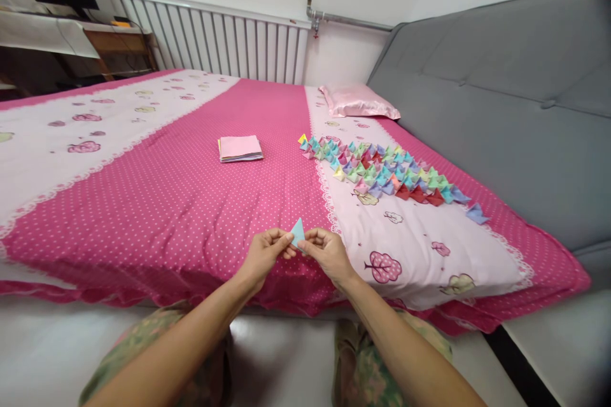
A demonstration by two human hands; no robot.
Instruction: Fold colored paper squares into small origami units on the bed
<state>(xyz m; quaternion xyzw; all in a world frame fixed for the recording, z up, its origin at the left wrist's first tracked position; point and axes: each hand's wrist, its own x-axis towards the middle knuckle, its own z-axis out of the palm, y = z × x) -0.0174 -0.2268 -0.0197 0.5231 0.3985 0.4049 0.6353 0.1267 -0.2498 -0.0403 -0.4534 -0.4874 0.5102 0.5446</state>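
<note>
My left hand [265,253] and my right hand [327,253] are held together over the near edge of the bed, both pinching a small light-blue folded paper triangle [298,231] between thumbs and fingers. Its point sticks up between the two hands. Further out on the bed lies a stack of square coloured papers [240,147] with a pink sheet on top. To the right, several folded paper pieces [384,170] in blue, green, red, pink and yellow lie in slanting rows on the sheet.
The bed has a pink polka-dot and white sheet [157,203]. A pink pillow [359,102] lies at the far side by a grey padded headboard [501,108]. A white radiator [214,38] lines the wall. My knees [382,350] show below, above a white floor.
</note>
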